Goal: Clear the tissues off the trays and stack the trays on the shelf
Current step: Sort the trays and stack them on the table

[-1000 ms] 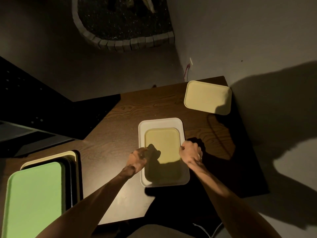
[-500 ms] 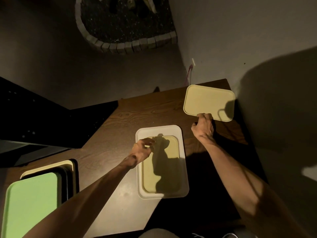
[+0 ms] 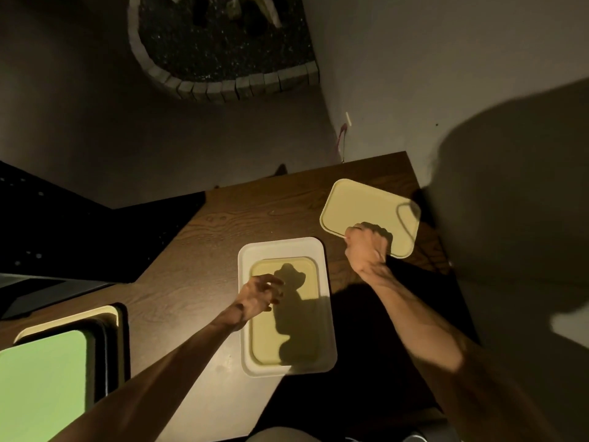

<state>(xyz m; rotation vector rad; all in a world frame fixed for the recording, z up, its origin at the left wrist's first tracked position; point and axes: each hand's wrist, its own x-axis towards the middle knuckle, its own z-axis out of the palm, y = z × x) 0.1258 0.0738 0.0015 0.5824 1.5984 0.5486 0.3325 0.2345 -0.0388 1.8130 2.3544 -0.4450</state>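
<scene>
I see no tissues; a yellow tray sits nested in the white tray at centre. My right hand grips the far-right yellow tray, seemingly lifted; my left hand hovers loosely spread, holding nothing. Stacking remains.

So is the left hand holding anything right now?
No, the left hand hovers with its fingers spread over the stacked trays, while the right hand grips the yellow tray.

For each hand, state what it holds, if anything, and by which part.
The right hand grips the far yellow tray by its near edge. The left hand holds nothing; its fingers spread over the left side of the white tray.
</scene>
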